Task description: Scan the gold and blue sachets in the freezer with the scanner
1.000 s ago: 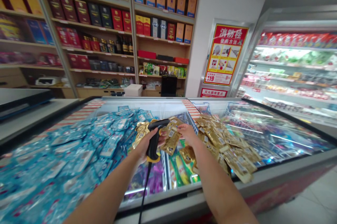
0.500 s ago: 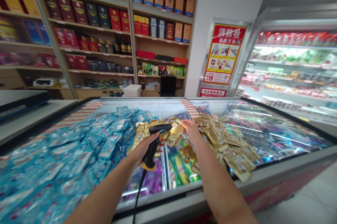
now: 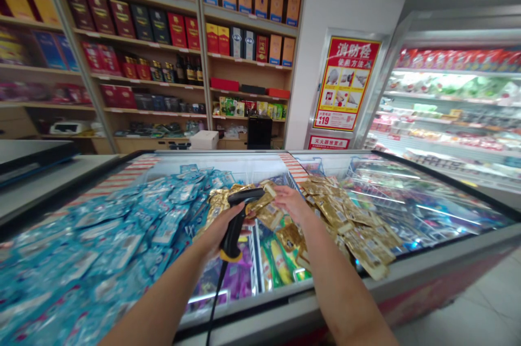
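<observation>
My left hand (image 3: 222, 229) is wrapped round the handle of a black and yellow barcode scanner (image 3: 233, 237), its head pointing right and its cable running down toward me. Just past the scanner's head, my right hand (image 3: 290, 202) pinches the edge of a gold foil packet (image 3: 266, 209). Behind the scanner lies a small heap of gold packets (image 3: 215, 205). To the right of my right forearm spreads a larger pile of gold packets (image 3: 337, 210) on the freezer glass. Many blue packets (image 3: 122, 232) cover the left side.
A chest freezer (image 3: 439, 259) with a glass top stands before me, with green and purple packs visible inside. Shelves of boxes and bottles (image 3: 154, 37) line the back wall. A red fire hydrant sign (image 3: 345, 83) hangs beside a lit display fridge (image 3: 451, 102).
My right hand and the gold packet have shifted slightly left, closer to the scanner's head, and the packet has tilted. My left hand keeps the scanner in nearly the same place.
</observation>
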`<state>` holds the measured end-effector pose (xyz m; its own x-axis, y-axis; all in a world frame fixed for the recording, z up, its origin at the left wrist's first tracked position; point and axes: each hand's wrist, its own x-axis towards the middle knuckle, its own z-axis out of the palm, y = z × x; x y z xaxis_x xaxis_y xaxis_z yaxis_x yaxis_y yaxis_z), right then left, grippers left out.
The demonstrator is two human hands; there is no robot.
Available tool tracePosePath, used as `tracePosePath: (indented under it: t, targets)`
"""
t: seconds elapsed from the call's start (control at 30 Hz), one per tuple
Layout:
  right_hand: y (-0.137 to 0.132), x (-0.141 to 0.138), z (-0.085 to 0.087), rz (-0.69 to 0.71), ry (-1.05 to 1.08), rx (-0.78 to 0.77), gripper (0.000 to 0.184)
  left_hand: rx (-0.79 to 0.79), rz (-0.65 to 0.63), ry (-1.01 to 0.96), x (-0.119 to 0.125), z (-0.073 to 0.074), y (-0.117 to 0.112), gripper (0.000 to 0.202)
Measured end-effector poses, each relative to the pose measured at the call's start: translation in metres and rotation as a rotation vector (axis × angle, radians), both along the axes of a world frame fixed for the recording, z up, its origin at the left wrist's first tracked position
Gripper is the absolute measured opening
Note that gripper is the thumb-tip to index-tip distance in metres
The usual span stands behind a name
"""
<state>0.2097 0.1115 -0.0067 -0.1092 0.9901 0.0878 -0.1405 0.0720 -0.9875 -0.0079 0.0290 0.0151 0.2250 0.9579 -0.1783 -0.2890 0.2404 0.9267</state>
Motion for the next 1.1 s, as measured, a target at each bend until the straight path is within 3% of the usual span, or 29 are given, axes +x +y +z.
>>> tracePosePath:
  t: [0.13, 0.2, 0.3, 0.5, 0.7, 0.8, 0.87, 1.0, 1.1]
  targets:
    - [-0.019, 0.026, 0.02, -0.012, -0.645, 0.117, 0.034, -0.019, -0.027, -0.053, 0.001, 0.0, 0.001, 0.038]
    - [-0.029, 0.038, 0.029, 0.187, -0.884, 0.15, 0.037, -0.026, -0.022, -0.06, 0.001, -0.001, 0.002, 0.037]
    - [-0.038, 0.039, 0.035, 0.405, -1.056, 0.124, 0.045, -0.023, -0.03, -0.072, 0.001, -0.003, 0.002, 0.035]
    - [-0.032, 0.019, 0.025, 0.338, -1.252, 0.102, 0.04, -0.058, -0.099, -0.077, 0.01, -0.004, -0.004, 0.038]
    - [-0.025, 0.021, 0.017, 0.361, -1.169, 0.184, 0.031, -0.024, -0.139, -0.061, 0.015, -0.006, -0.008, 0.04]
    - [-0.022, 0.022, 0.017, 0.301, -1.015, 0.209, 0.027, -0.033, -0.119, -0.05, 0.013, -0.006, -0.007, 0.039]
    - [-0.018, 0.023, 0.019, 0.175, -0.815, 0.223, 0.025, -0.027, -0.103, -0.055, 0.011, -0.005, -0.005, 0.036]
    - [-0.008, 0.025, 0.02, -0.222, -0.306, 0.226, 0.029, 0.005, -0.07, -0.061, 0.007, -0.005, -0.003, 0.034]
    - [-0.003, 0.024, 0.019, -0.33, -0.075, 0.161, 0.039, 0.004, -0.047, -0.042, 0.007, -0.002, -0.004, 0.033]
